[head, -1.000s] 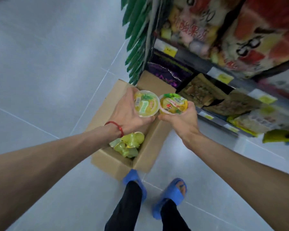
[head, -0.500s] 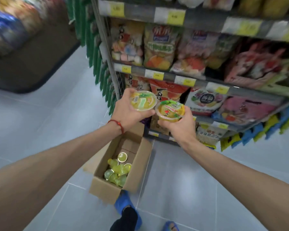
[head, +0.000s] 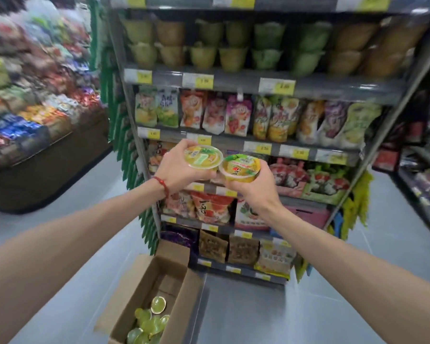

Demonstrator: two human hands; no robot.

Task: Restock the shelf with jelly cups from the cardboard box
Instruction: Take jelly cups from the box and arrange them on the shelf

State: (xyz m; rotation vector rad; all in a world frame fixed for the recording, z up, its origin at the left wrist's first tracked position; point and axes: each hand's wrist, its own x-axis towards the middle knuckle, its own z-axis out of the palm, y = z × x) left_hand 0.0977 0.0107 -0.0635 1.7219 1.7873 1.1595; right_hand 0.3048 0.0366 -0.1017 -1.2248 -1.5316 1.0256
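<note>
Raised: both hands | left hand (head: 178, 167) clasps jelly cup (head: 203, 157) | right hand (head: 252, 186) clasps second cup (head: 241, 168)

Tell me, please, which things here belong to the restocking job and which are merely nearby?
Job: jelly cup in left hand; jelly cup in right hand; cardboard box with more green cups; stacked cups on the shelf.

Nearby: fruit pouches; snack bags; candy display.

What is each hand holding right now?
Left hand: closed on a jelly cup.
Right hand: closed on another jelly cup.
</note>
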